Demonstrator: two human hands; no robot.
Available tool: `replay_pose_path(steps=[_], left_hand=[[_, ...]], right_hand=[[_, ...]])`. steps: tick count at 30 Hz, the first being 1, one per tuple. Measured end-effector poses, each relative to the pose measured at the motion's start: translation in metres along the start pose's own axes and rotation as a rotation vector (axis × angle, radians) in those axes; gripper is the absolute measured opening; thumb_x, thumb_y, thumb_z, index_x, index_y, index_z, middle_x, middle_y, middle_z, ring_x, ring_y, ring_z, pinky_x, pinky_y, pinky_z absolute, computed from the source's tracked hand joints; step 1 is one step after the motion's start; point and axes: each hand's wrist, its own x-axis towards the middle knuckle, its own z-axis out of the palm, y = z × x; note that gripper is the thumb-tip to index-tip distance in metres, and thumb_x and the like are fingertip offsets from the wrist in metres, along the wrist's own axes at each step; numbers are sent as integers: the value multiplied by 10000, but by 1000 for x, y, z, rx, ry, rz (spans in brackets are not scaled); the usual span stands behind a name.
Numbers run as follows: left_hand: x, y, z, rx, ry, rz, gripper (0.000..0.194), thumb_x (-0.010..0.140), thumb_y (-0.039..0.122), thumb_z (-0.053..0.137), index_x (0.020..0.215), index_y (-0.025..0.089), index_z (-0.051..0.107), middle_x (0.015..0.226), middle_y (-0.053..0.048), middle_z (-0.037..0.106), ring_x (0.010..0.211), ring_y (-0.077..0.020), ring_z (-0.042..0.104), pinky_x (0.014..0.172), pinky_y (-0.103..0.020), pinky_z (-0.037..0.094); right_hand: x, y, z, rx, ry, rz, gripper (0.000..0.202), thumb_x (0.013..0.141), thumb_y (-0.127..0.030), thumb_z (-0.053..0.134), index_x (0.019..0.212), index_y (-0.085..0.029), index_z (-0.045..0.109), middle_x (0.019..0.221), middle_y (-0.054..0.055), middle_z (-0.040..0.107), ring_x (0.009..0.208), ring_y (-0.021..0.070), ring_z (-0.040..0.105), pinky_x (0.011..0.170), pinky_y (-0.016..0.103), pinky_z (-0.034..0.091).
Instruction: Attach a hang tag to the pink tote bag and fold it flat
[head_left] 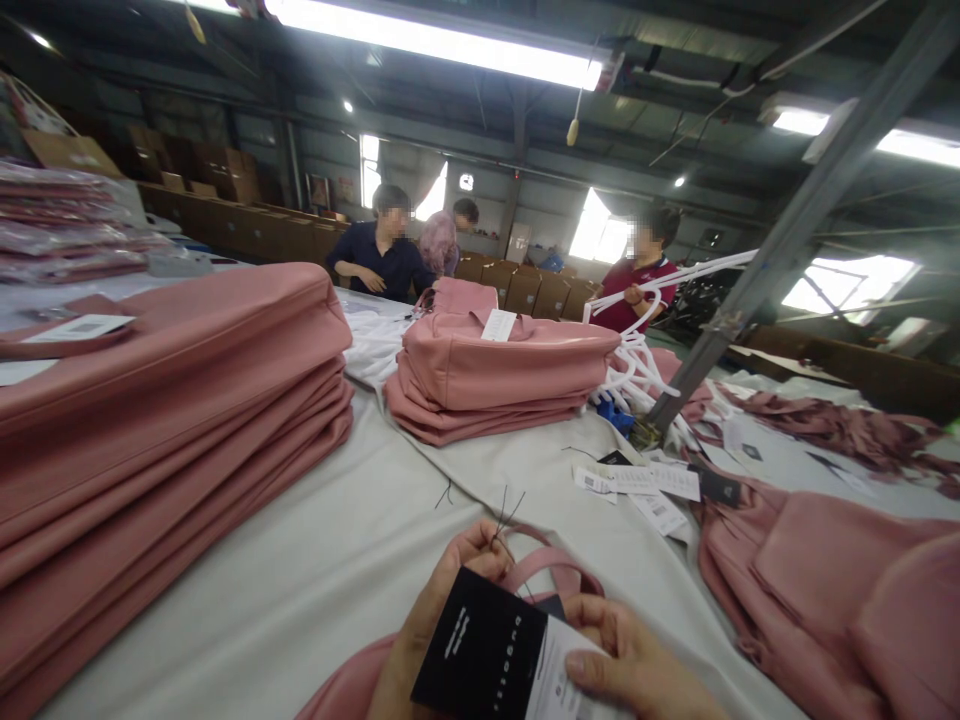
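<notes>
2 garment stacks (pixel 150 420), 3 co-workers (pixel 382 255)

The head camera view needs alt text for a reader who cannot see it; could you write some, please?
Two bare hands, left hand and right hand, hold a black hang tag over a pink garment on a grey table, between stacks of folded pink garments.

A single head-worn camera gives the only view, so no second view overlaps it. It sits just above the person's own hands, which fill the bottom edge very close to the lens, and looks forward along the worktop (pixel 337 560) at a shallow downward tilt. The stack of folded pink garments (pixel 150 430) looms near on the left. Beyond, the view runs far across the hall to co-workers on the opposite side and up to the ceiling strip light (pixel 435 42).
</notes>
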Motion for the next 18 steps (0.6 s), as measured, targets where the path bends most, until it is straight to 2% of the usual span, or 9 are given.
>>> replay_pose_path(steps=[2, 5, 8, 11, 14, 18], left_hand=[[-1, 4, 3, 9, -108, 2, 397, 660, 312, 861, 779, 154, 517, 691, 36, 472, 574, -47, 393, 543, -148, 309], [-1, 6, 4, 45, -94, -32, 448, 708, 469, 819, 809, 157, 513, 697, 33, 474, 546, -44, 365, 511, -154, 274], [-3, 7, 3, 136, -105, -53, 451, 745, 511, 774, 829, 162, 502, 678, 37, 466, 522, -46, 361, 498, -167, 256], [-9, 12, 4, 212, -164, -74, 417, 781, 482, 748, 861, 167, 487, 686, 30, 475, 533, -55, 375, 513, -182, 273], [-15, 17, 7, 315, -173, -96, 354, 816, 417, 720, 906, 182, 471, 730, 32, 466, 553, -62, 358, 514, -190, 274], [-15, 9, 15, 576, -181, -75, 435, 671, 284, 835, 897, 199, 474, 769, 47, 453, 664, -91, 368, 574, -194, 293]], right_hand=[[-1, 2, -6, -69, 123, 11, 560, 643, -486, 862, 993, -111, 640, 863, 83, 669, 715, 152, 621, 660, 240, 452], [0, 7, -14, -183, 285, -43, 518, 665, -559, 821, 791, -140, 544, 688, 13, 585, 571, 89, 488, 539, 205, 338], [3, 10, -13, -408, 444, -117, 560, 710, -648, 738, 694, -176, 436, 617, -19, 509, 540, 76, 394, 512, 214, 256], [6, 11, -5, -522, 561, -182, 547, 751, -673, 682, 707, -172, 465, 626, -11, 528, 557, 90, 410, 518, 221, 272], [6, 10, 0, -325, 510, -183, 505, 743, -630, 720, 785, -173, 509, 650, -4, 581, 564, 104, 479, 530, 221, 319], [6, 7, -5, -19, 398, -181, 594, 627, -486, 855, 1061, -167, 605, 807, 49, 677, 667, 175, 612, 609, 273, 437]])
